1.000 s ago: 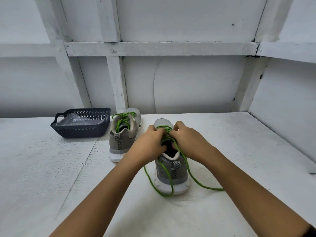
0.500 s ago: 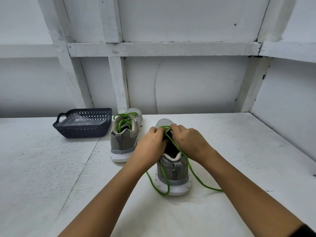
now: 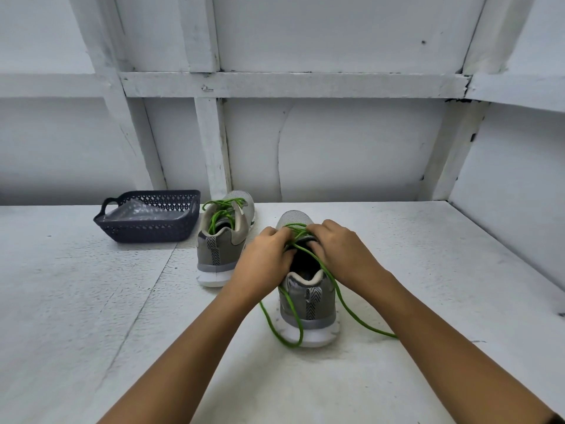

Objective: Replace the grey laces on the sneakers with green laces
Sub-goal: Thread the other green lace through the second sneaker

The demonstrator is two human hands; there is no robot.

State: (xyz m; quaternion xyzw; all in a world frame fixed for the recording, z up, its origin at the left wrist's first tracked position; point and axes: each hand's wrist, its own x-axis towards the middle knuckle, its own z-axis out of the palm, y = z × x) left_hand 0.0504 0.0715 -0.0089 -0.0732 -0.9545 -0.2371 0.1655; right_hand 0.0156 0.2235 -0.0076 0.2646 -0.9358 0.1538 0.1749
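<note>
White table (image 3: 91,316), basket (image 3: 146,232) at left; left hand (image 3: 266,260) and right hand (image 3: 344,252) pinching green lace (image 3: 329,278) over near sneaker (image 3: 308,306); far sneaker (image 3: 218,250) laced green

Left hand (image 3: 266,258), right hand (image 3: 342,252) hide near grey mesh sneaker (image 3: 308,304) eyelets, bright green lace (image 3: 328,278) crossings. Dark plastic basket (image 3: 146,231) contents indistinct.
</note>
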